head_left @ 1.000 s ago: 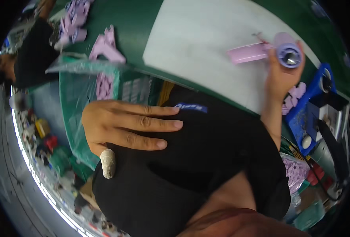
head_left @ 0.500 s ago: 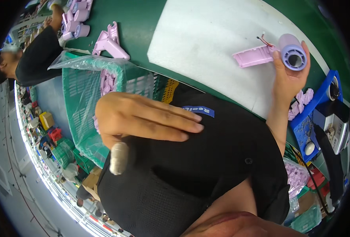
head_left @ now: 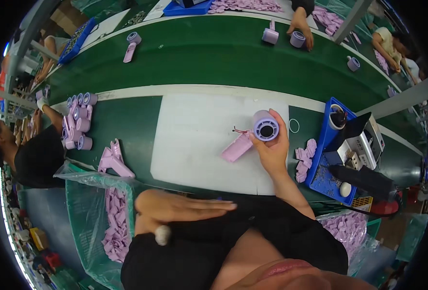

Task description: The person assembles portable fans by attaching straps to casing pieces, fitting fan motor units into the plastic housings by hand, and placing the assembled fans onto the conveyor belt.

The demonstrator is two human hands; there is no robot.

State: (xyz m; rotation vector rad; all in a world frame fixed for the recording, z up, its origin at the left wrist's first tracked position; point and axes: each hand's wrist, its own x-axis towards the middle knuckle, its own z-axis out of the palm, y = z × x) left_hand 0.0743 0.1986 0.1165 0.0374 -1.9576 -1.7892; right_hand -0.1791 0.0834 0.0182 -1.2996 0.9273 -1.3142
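My right hand [head_left: 273, 157] grips the round lilac barrel of a half-assembled hair dryer [head_left: 254, 126], its ringed open end facing me. The pink handle shell [head_left: 237, 147] slants down to the left over the white mat [head_left: 189, 140], with short thin wires at its top. In front of my chest my left hand [head_left: 185, 210] is held flat, fingers stretched and together, holding nothing. Its thumb has a pale wrapping [head_left: 162, 235]. Left of the mat, pink handle shells [head_left: 115, 162] lie on the green table.
Several dryer bodies [head_left: 78, 121] are grouped at left. A lined green crate [head_left: 86, 232] holds pink parts. At right stand a blue tray [head_left: 327, 174] with screws, small pink pieces [head_left: 304, 159] and a white ring [head_left: 294, 125]. Dryers ride the green belt [head_left: 199, 53]; co-workers sit around.
The view has tipped up, showing more of the belt and far side. My right hand keeps hold of the hair dryer; my left hand stays flat by my chest.
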